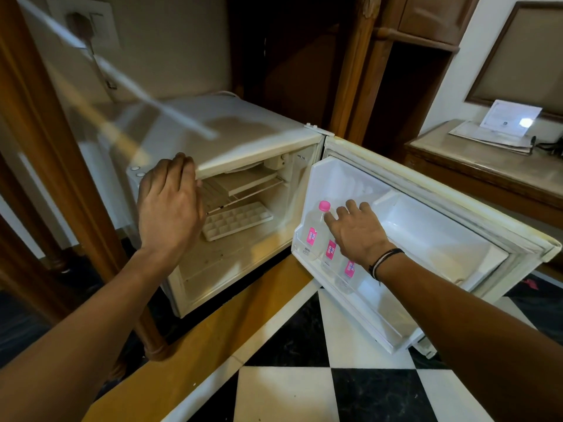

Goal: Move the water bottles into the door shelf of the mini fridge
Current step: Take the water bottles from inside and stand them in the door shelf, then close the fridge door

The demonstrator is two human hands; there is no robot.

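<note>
A white mini fridge stands open, its door swung to the right. Three clear water bottles with pink labels stand in a row in the door shelf. The left bottle shows its pink cap. The tops of the middle bottle and the right bottle are hidden by my right hand, which rests over them with fingers spread. My left hand lies flat against the fridge's front top edge and holds nothing.
An ice cube tray lies on the fridge floor under a wire shelf. A wooden post rises left of the fridge. A wooden desk with papers stands at the right. The floor is checkered black and white.
</note>
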